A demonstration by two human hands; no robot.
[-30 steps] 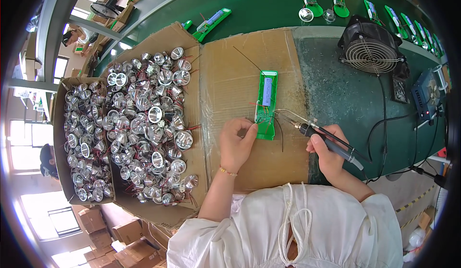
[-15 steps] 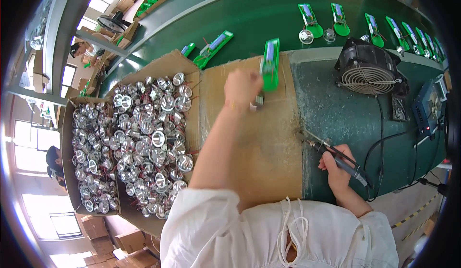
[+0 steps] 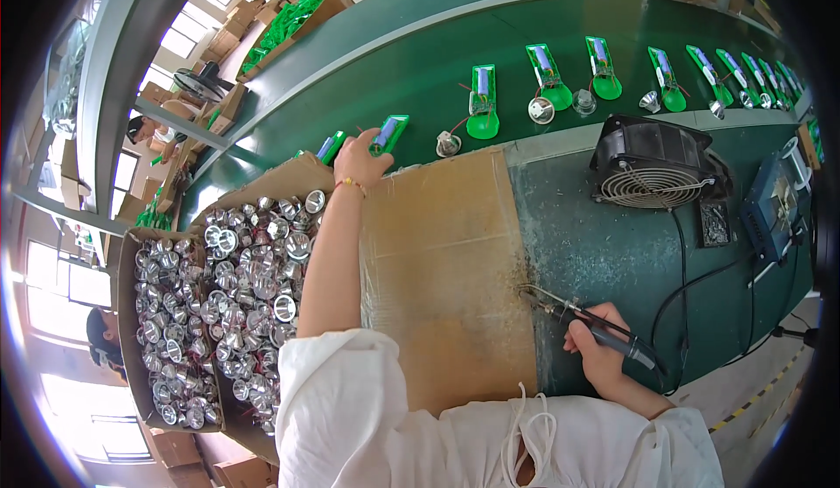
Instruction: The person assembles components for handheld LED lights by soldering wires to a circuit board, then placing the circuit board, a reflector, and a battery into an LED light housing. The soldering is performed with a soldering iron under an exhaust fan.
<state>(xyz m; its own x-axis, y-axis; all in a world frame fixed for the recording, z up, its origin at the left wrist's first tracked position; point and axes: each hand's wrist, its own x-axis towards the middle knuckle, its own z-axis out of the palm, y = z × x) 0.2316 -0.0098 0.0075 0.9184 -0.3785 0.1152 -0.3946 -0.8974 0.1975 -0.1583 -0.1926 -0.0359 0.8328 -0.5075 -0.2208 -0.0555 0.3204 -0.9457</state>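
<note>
Just beyond the far left corner of the cardboard sheet point(image 3: 437, 287), our left hand point(image 3: 363, 157) is at the near end of a green casing point(image 3: 390, 132) with a blue cell inside; we cannot tell whether the fingers close on it. A second casing point(image 3: 329, 147) lies just left of that hand, partly hidden. At the right of the sheet, our right hand point(image 3: 598, 348) holds a soldering iron point(image 3: 621, 341) like a pen, its tip over the sheet's right edge. Left of the sheet we have cardboard boxes point(image 3: 276, 176) full of shiny reflectors point(image 3: 254, 296). Beyond its far edge, on a long green surface point(image 3: 420, 68), we see a row of casings point(image 3: 483, 103) running off to the right, several with a reflector beside them. Right of the sheet stand a black fan point(image 3: 652, 160) and, farther out, a blue soldering station point(image 3: 772, 212).
</note>
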